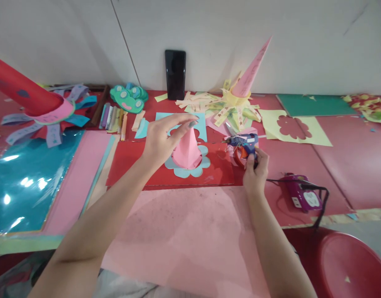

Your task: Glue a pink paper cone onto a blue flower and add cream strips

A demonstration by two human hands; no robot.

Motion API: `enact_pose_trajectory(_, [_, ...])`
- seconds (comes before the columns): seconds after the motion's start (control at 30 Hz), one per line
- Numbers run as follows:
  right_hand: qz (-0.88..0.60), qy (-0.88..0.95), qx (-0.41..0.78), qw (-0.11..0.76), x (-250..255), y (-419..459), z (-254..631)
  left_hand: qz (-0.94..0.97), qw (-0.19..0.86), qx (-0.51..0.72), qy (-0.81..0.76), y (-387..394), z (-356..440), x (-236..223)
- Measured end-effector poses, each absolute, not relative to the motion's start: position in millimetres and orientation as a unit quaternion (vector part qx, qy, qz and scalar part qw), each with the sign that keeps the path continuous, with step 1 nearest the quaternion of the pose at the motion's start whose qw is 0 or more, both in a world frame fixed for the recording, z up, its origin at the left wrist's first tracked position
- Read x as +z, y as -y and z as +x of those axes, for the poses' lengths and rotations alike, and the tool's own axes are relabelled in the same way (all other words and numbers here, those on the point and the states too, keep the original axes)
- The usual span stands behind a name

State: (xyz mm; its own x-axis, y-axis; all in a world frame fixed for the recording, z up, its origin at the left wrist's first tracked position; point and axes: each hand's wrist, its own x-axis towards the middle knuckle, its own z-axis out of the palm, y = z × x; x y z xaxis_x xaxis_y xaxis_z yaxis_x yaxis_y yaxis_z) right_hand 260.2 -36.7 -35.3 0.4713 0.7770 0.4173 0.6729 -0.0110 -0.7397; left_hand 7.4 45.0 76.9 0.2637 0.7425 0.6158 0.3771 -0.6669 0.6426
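A small pink paper cone (pixel 188 151) stands upright on a light blue flower-shaped cutout (pixel 190 169), which lies on a red sheet (pixel 131 165). My left hand (pixel 165 138) arches over the cone, its fingertips resting on the cone's tip. To the right, my right hand (pixel 255 171) is closed around the handle of a blue glue gun (pixel 243 142), whose nozzle points left toward the cone. A large pink sheet (pixel 184 240) lies in front of me.
A black phone (pixel 175 74) leans on the wall. A tall pink cone with yellow strips (pixel 240 95) stands at the back right, a red cone with purple strips (pixel 29 99) at the left. Shiny teal sheet (pixel 25 178), frog cutouts (pixel 128 98), a purple device (pixel 302 193) and a red stool (pixel 348 260) surround the work area.
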Motion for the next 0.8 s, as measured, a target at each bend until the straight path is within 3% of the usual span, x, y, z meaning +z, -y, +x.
enact_pose_trajectory(0.4, [-0.712,0.515,0.066,0.473,-32.3,35.4,256.5,0.781,0.179,0.477,-0.361,-45.5,7.1,72.6])
enact_pose_trajectory(0.8, [-0.767,0.555,-0.017,0.321,-19.5,38.0,242.1,0.753,0.307,0.463,-0.352,-47.1,17.8,50.1])
